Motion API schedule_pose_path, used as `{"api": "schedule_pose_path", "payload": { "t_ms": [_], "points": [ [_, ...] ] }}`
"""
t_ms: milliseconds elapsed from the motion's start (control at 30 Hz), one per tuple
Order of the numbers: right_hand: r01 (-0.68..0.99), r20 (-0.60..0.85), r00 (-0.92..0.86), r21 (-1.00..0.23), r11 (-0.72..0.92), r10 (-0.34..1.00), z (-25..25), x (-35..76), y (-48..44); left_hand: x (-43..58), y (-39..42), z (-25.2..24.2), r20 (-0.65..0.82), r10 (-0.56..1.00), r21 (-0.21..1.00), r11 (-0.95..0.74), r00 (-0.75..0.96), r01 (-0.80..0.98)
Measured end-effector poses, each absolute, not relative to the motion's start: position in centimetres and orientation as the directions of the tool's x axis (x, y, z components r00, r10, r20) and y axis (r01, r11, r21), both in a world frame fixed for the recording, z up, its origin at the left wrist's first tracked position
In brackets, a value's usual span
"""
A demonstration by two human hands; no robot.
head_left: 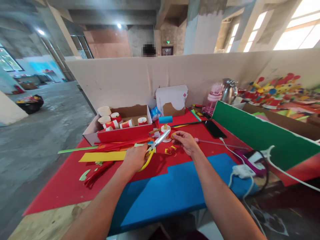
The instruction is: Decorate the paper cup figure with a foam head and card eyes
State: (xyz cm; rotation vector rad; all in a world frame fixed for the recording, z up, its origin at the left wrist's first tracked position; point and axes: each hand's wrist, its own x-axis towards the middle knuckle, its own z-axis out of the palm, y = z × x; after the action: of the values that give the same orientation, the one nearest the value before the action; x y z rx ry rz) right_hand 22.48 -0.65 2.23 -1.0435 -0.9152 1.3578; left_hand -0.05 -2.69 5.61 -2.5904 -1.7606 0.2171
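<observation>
My left hand [135,157] is closed round the yellow handles of a pair of scissors [161,138], whose metal blades point up and to the right. Between the fingertips of my right hand [185,141] is a small yellow paper piece [173,135], near the tips of the blades. Behind the blades stands a white paper cup [165,127] with a gold spring on top and a blue paper roll [165,119] above it. Yellow paper scraps [170,150] lie below my right hand. A yellow paper strip [102,156] reaches left from my left hand.
An open box [125,133] with several paper cups stands at the back left. To the right are a phone [214,129], a green-sided box [262,133], and a power strip with cables [246,170]. A pink bottle [214,96] and steel jug [229,90] stand behind, before a partition [120,76].
</observation>
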Motion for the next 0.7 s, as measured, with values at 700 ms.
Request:
{"api": "schedule_pose_path", "payload": {
  "t_ms": [700],
  "points": [
    [-0.201, 0.032, -0.034, -0.979, 0.025, 0.999, 2.37, 22.58, -0.81, 0.03, -2.95, 5.87, -0.147, 0.881, -0.043, -0.460, 0.450, 0.887]
  ]
}}
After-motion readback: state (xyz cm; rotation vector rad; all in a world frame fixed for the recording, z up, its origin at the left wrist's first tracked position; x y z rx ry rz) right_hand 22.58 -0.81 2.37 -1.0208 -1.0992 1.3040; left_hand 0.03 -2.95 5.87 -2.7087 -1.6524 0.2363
